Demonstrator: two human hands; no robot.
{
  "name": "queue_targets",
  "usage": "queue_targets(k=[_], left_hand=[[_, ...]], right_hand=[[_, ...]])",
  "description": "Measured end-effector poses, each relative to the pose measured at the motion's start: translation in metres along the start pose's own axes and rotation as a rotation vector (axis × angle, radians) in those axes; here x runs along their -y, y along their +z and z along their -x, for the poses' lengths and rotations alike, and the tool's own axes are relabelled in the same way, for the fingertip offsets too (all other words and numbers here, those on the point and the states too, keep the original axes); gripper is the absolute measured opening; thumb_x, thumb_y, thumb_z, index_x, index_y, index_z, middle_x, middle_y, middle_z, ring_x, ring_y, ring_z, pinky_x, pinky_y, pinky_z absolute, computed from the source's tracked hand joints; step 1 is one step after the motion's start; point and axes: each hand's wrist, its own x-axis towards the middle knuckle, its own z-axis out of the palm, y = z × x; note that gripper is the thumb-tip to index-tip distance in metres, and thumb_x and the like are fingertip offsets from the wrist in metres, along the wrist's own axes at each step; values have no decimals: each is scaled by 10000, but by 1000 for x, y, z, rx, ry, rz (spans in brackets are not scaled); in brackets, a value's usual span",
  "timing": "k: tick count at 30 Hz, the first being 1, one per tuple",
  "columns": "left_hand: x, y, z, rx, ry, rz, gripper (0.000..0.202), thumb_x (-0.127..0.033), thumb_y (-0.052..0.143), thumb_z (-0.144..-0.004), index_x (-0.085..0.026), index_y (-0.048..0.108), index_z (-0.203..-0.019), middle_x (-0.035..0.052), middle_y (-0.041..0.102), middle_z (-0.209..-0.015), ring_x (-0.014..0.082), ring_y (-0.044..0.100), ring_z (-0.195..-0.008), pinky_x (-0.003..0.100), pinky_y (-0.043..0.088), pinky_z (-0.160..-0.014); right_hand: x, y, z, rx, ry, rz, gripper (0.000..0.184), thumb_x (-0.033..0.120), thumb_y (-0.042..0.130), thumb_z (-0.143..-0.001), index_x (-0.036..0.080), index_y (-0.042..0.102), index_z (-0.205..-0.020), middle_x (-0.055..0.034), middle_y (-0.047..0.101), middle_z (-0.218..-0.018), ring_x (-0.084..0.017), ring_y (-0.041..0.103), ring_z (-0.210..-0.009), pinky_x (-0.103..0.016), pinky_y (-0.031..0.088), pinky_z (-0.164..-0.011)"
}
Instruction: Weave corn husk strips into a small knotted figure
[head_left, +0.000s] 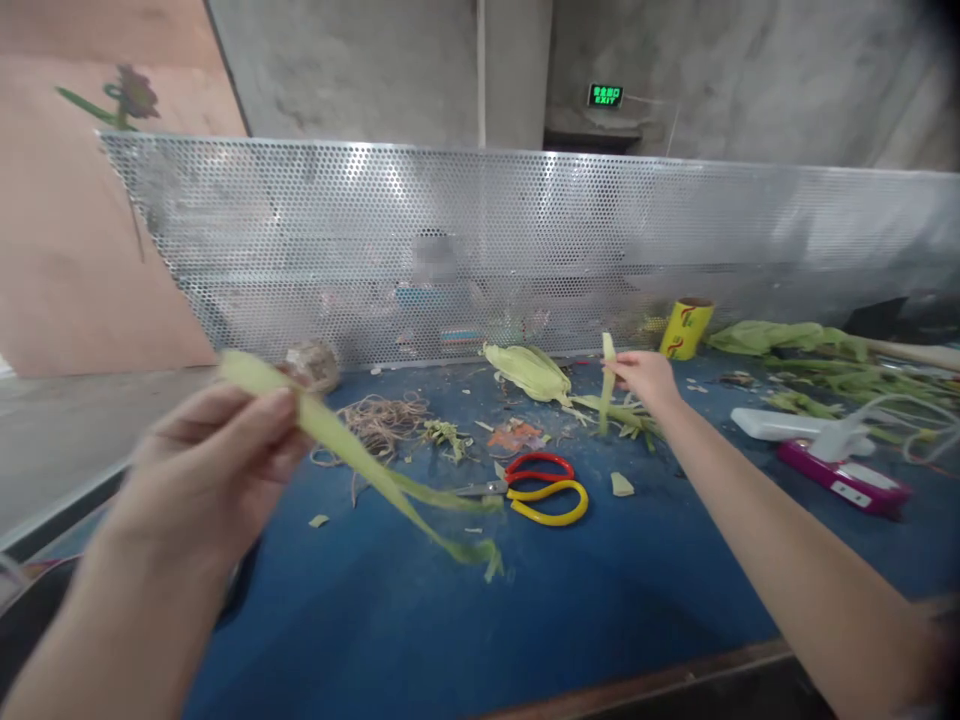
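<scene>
Head view suggests strip-handling: left hand (217, 455) pinches a long strip (352, 456) left of the scissors (495, 488), right hand (649, 378) a short strip (606, 390) beyond them; moving either likely calls for gentleness.

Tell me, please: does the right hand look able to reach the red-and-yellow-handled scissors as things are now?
Probably yes: the scissors lie on the blue tabletop with both handles uncovered. However, the right hand pinches a green corn-husk strip, which it may need to put down first.
</scene>
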Motion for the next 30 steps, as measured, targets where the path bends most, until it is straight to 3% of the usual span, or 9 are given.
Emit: queue_targets(k=[2,4,7,9,11,15,18,26,30], left_hand=[[-3,25,-1,2,-211,120,118,-218,757,-559,-216,639,-549,-60,619,-533,42,463,-406,166,368,-332],[0,42,4,102,-337,123,117,-207,767,-536,-174,659,-569,-36,558,-450,33,412,-364,154,332,-301],[7,57,13,150,-366,66,170,-242,773,-535,-143,654,-606,-32,538,-438,32,403,-356,137,304,-287],[9,64,18,172,-353,8,196,-253,772,-535,-135,649,-631,-15,580,-480,41,429,-359,138,315,-286],[11,70,22,208,-343,-10,204,-260,763,-546,-137,649,-662,8,628,-545,63,480,-386,145,340,-288],[13,77,29,281,-331,10,197,-258,731,-580,-137,662,-720,49,685,-674,95,542,-450,157,381,-296],[16,81,30,320,-332,18,214,-254,710,-606,-131,672,-777,65,696,-714,106,568,-482,155,390,-304],[21,84,30,188,-423,144,323,-452,636,-678,-139,677,-742,76,705,-764,170,637,-535,174,384,-273],[23,81,24,247,-374,123,120,-254,742,-608,-162,666,-626,-12,670,-605,101,568,-456,149,407,-302]], right_hand=[[13,2,12,27,-55,-32,82,177,580,-778,125,617,-830,-61,629,-792,-142,590,-691,-293,510,-669],[30,13,35,136,-106,-74,79,172,595,-746,153,632,-814,-35,628,-720,-130,582,-613,-283,518,-612],[53,38,82,390,-149,-116,212,224,693,-645,195,635,-847,6,626,-658,-117,560,-512,-274,501,-493],[62,54,111,661,-167,-153,198,259,703,-637,195,600,-793,6,620,-655,-110,555,-510,-267,489,-485],[62,66,129,729,-218,-177,177,270,703,-634,183,565,-703,10,594,-630,-102,548,-535,-246,473,-499],[51,80,136,721,-348,-118,190,307,695,-637,175,561,-667,27,559,-621,-90,523,-572,-232,442,-557],[44,83,132,723,-356,-81,220,357,675,-653,176,553,-681,19,572,-655,-104,538,-623,-242,438,-602],[40,95,135,626,-284,-93,287,386,654,-654,206,442,-725,35,523,-709,-96,509,-582,-224,418,-534],[36,100,135,627,-240,-104,350,414,676,-632,227,439,-808,20,559,-774,-122,554,-661,-230,446,-568]])
